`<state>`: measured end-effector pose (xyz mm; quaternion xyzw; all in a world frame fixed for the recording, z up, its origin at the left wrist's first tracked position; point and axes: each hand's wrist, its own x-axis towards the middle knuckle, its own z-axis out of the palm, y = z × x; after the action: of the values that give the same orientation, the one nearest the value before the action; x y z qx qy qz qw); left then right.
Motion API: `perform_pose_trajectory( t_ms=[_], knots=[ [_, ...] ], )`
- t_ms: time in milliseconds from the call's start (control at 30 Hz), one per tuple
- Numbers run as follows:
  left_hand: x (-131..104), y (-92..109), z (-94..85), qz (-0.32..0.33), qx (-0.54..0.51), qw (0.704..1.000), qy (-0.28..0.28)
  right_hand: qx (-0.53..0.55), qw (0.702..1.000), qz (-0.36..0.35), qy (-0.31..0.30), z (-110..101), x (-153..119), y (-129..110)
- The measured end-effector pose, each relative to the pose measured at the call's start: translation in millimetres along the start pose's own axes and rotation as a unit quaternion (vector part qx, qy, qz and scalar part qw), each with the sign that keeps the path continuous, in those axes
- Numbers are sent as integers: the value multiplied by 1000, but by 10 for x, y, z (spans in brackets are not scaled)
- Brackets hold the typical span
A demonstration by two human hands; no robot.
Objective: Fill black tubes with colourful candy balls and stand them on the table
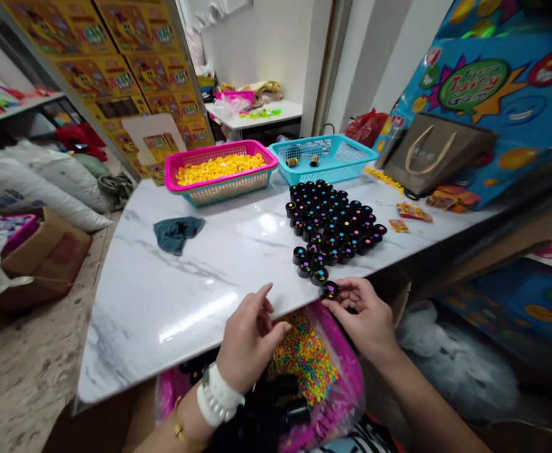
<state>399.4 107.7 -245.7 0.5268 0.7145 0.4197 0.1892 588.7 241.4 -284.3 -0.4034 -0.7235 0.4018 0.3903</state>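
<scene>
My right hand (365,314) pinches a small black round container (329,290) at the table's near edge, with coloured dots showing on its top. Beside it, a dense group of similar black containers (332,217) stands on the white marbled table (229,245). My left hand (252,336) is open, fingers apart and holding nothing, over a pink bin (351,371) below the edge. Small multicoloured candy balls (304,352) fill part of that bin, and black containers (297,410) lie in it too, partly hidden by my left arm.
A pink basket (175,179) of yellow ring-like pieces and a blue basket (351,170) with two small items stand at the back. A dark teal cloth (176,234) lies to the left. A brown paper bag (436,151) and small candy packets (412,212) are at right.
</scene>
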Motion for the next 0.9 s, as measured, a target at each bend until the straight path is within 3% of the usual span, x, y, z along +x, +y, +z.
perform_pose_trajectory(
  t_ms=[167, 300, 467, 667, 900],
  knots=[
    [763, -36, 166, -2, 105, 990, -98, -11, 999, 13, -46, 57, 182, 58],
    [1140, -39, 229, -16, 109, 980, -165, -71, 993, -25, -90, 63, 293, 45],
    [1296, -114, 213, 0, 92, 977, -190, -129, 982, -42, -133, 68, 435, -99],
    [1392, -199, 115, 20, 82, 975, -203, -147, 971, -52, -179, 214, 642, -224],
    [1612, -326, -9, 34, 113, 968, -223, -187, 966, -43, -172, 409, 811, -217]
  ],
)
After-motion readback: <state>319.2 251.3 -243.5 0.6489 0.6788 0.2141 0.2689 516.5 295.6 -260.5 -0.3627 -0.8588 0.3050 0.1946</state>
